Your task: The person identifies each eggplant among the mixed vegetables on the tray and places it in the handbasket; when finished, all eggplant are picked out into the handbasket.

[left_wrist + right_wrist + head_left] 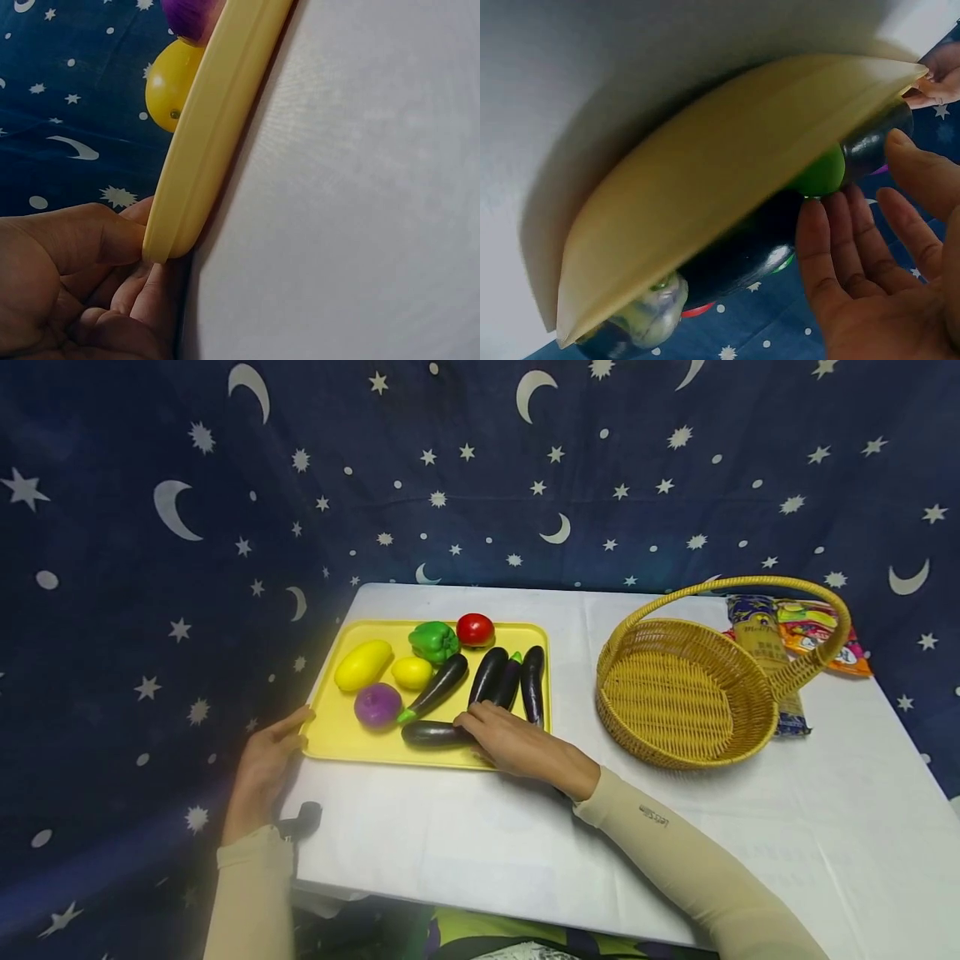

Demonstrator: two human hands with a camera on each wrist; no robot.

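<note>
A yellow tray [330, 731] holds several eggplants [437, 688], a purple onion [377, 705], a lemon [412, 673], a mango-like yellow fruit [363, 665], a green bell pepper [434, 642] and a red tomato [475, 630]. My left hand [262, 760] grips the tray's near left corner, thumb on the rim and fingers lower, as the left wrist view shows. Over the near right part of the tray is my right hand [521, 745], its fingertips at the end of a lying eggplant [432, 733]. In the right wrist view its fingers [859, 251] are extended, thumb apart. A pale rounded thing [656, 311] lies near the rim.
To the right of the tray stands a wicker basket [611, 714] with a tall handle. Behind it lie a long yellow-and-blue packet [761, 639] and a colourful bag [806, 618]. A white cloth covers the table [420, 827]; a starry dark curtain [480, 468] hangs behind.
</note>
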